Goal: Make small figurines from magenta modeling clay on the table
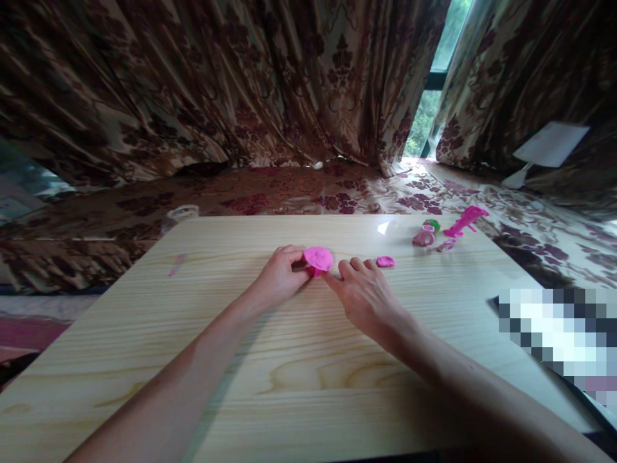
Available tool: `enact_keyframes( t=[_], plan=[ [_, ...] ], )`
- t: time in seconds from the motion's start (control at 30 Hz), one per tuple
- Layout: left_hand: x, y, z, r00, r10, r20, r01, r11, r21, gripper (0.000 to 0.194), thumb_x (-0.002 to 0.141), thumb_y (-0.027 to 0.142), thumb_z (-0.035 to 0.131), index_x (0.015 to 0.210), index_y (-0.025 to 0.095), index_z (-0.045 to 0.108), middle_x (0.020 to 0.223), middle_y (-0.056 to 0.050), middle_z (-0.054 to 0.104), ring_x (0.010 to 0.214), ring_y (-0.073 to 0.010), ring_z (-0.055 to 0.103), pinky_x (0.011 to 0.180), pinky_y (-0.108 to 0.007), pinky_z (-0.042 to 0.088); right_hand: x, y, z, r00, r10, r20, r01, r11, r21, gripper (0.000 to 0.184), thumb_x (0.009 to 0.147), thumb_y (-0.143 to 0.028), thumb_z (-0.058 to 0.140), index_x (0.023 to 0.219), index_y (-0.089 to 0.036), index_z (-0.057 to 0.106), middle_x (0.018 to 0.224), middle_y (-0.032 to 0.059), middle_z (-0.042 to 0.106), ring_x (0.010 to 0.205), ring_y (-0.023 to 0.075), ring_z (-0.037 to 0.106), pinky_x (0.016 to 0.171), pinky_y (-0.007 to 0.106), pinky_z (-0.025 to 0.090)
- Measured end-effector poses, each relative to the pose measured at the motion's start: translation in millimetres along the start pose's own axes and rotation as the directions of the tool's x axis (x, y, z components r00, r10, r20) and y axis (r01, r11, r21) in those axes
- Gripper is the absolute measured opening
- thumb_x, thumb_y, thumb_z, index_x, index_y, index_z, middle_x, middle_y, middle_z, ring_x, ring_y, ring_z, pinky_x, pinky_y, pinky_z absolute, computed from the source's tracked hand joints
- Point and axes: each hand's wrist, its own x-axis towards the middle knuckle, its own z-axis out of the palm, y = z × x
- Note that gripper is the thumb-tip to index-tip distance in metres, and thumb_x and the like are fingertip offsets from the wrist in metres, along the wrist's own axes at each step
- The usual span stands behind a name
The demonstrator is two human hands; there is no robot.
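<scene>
A flat round disc of pink clay point(319, 258) stands tilted above the light wooden table point(250, 360) near its middle. My left hand point(282, 275) is closed around the disc's left lower edge. My right hand point(362, 292) rests on the table just right of the disc, its thumb and forefinger pinched at the disc's lower edge and the other fingers stretched out. A small flat pink clay piece point(385, 262) lies on the table just beyond my right fingers.
At the table's far right lie a small pink pot point(424, 238), a green piece point(432, 225), a pink plastic tool point(466, 220) and a small pink scrap point(447, 245). A thin pink stick point(176, 264) lies far left. Patterned curtains hang behind. A blurred-out object point(559, 334) lies at the right edge.
</scene>
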Motion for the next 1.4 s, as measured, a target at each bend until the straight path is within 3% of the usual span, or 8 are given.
enact_keyframes(
  t=[0.2,0.4,0.53,0.67,0.8,0.93,1.1,1.4],
  plan=[
    [-1.8,-6.0,-5.5,0.999,-0.049,-0.011,0.047,0.994,-0.098,0.020,0.076,0.021,0.051,0.087,0.020,0.067,0.086,-0.003,0.066,0.083,-0.0185,0.059,0.079,-0.031,0.045,-3.7,-4.2,1.2,0.999,-0.015,-0.036,0.016,1.000,0.003,0.042,0.082,-0.011,0.040,0.123,-0.021,0.045,0.095,0.0103,0.054,0.088,0.0252,0.044,0.071,0.037,0.031],
    [-3.9,-7.1,-6.8,0.999,0.041,0.002,-0.041,0.999,0.003,0.020,0.075,0.019,0.052,0.086,0.021,0.069,0.093,-0.004,0.064,0.092,-0.0193,0.056,0.086,-0.033,0.042,-2.4,-9.1,-2.0,0.999,-0.023,-0.048,0.024,0.999,0.030,0.036,0.083,-0.010,0.039,0.116,-0.018,0.052,0.095,0.0111,0.056,0.089,0.0250,0.046,0.073,0.037,0.032],
    [-6.4,-8.0,-10.1,0.995,0.097,0.013,-0.097,0.994,0.039,0.022,0.076,0.017,0.050,0.085,0.021,0.070,0.098,-0.005,0.063,0.097,-0.0197,0.054,0.088,-0.033,0.040,-6.5,4.4,-2.4,0.998,0.030,-0.060,-0.018,0.981,0.195,0.033,0.081,-0.009,0.042,0.107,-0.021,0.059,0.090,0.0073,0.059,0.085,0.0212,0.051,0.071,0.033,0.035],
    [-3.8,-5.4,-18.0,0.988,-0.111,-0.105,0.098,0.988,-0.121,0.025,0.080,0.023,0.046,0.093,0.019,0.067,0.094,-0.005,0.066,0.091,-0.0188,0.057,0.083,-0.032,0.042,7.8,28.8,1.8,0.961,0.263,-0.082,-0.174,0.808,0.562,0.036,0.086,-0.016,0.038,0.119,-0.020,0.051,0.088,0.0045,0.064,0.075,0.0148,0.056,0.066,0.026,0.038],
    [-0.8,4.6,-19.3,0.924,-0.353,-0.148,0.256,0.857,-0.447,0.036,0.079,0.042,0.050,0.101,0.016,0.060,0.086,-0.006,0.068,0.079,-0.0178,0.061,0.069,-0.027,0.045,40.6,45.7,8.1,0.959,0.282,0.030,-0.206,0.622,0.755,0.039,0.085,-0.028,0.044,0.122,-0.016,0.049,0.072,0.0014,0.064,0.062,0.0126,0.054,0.057,0.024,0.038],
    [-1.8,12.9,-11.4,0.926,-0.373,-0.056,0.273,0.766,-0.582,0.044,0.074,0.044,0.058,0.109,0.016,0.054,0.080,-0.005,0.067,0.071,-0.0161,0.062,0.063,-0.025,0.045,68.3,48.3,12.9,0.961,0.238,0.142,-0.250,0.522,0.815,0.043,0.079,-0.034,0.054,0.118,-0.015,0.053,0.072,0.0028,0.065,0.058,0.0110,0.053,0.051,0.021,0.038],
    [-3.3,12.8,-4.7,0.920,-0.392,0.022,0.315,0.703,-0.638,0.042,0.074,0.037,0.060,0.110,0.018,0.053,0.077,-0.005,0.067,0.062,-0.0156,0.062,0.055,-0.025,0.045,79.6,41.0,14.6,0.948,0.243,0.204,-0.297,0.453,0.841,0.054,0.072,-0.042,0.064,0.118,-0.015,0.053,0.070,0.0024,0.064,0.053,0.0096,0.052,0.046,0.020,0.037],
    [0.4,20.0,-5.1,0.871,-0.492,0.017,0.360,0.614,-0.703,0.037,0.067,0.019,0.061,0.103,0.013,0.057,0.065,-0.001,0.064,0.053,-0.0105,0.058,0.052,-0.021,0.043,79.2,30.2,13.0,0.943,0.216,0.252,-0.314,0.336,0.888,0.048,0.069,-0.038,0.068,0.109,-0.013,0.061,0.079,0.0057,0.067,0.057,0.0104,0.057,0.049,0.020,0.043]
  ],
)
